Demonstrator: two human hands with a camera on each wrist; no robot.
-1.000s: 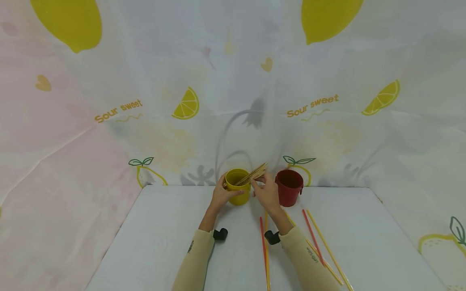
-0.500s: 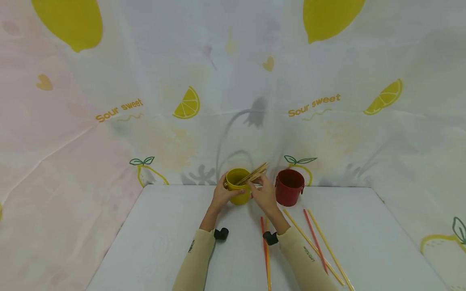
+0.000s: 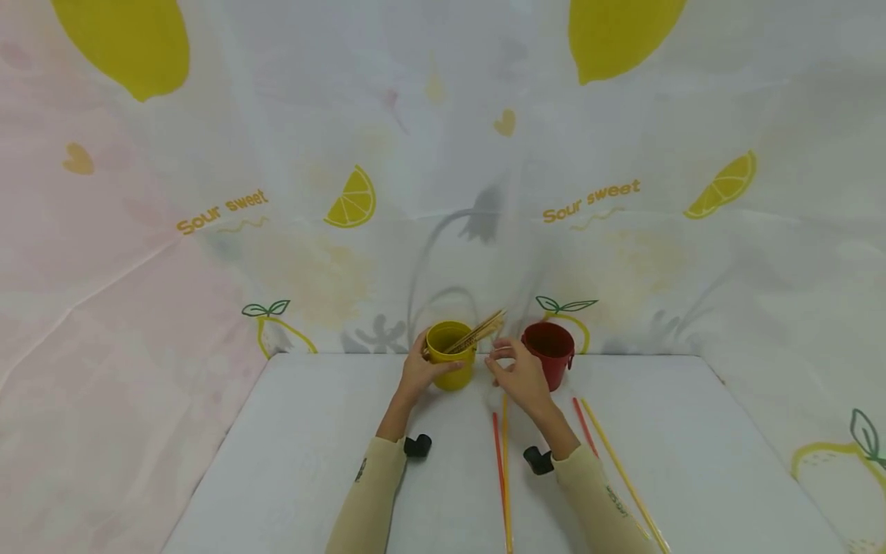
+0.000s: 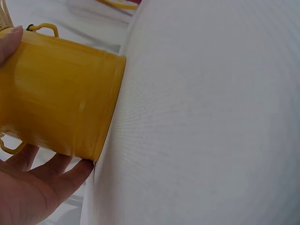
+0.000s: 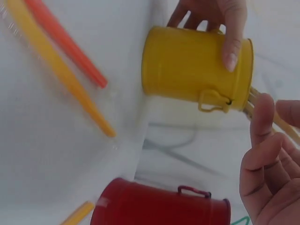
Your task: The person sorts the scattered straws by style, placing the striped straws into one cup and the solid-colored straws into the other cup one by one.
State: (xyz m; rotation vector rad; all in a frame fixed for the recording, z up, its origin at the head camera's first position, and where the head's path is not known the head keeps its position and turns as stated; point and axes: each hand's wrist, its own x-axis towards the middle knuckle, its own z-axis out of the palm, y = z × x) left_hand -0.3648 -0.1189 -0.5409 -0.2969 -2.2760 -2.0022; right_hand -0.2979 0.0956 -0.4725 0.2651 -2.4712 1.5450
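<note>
A yellow bucket [image 3: 453, 378] stands upright at the back of the white table. My left hand [image 3: 418, 372] grips its left side; in the left wrist view the thumb [image 4: 10, 43] lies near the rim and other fingers lie against the wall. Thin tan sticks [image 3: 484, 329] lean out over the bucket's right rim. My right hand [image 3: 522, 377] is in the air right of the bucket, apart from the sticks in the head view. Its fingers are bent loosely, and nothing is visible between them. The lower ends of the sticks are hidden inside the bucket.
Just right of my right hand stands a red bucket [image 3: 559, 368], partly covered by it. A red straw-like stick [image 3: 499, 462] and an orange one [image 3: 507, 492] lie between my arms. Another yellow one [image 3: 623, 469] lies beside my right forearm. A printed cloth backs the table.
My right hand has come off the tan sticks and moved right and slightly down, towards the red bucket. The left hand and yellow bucket hold still.
</note>
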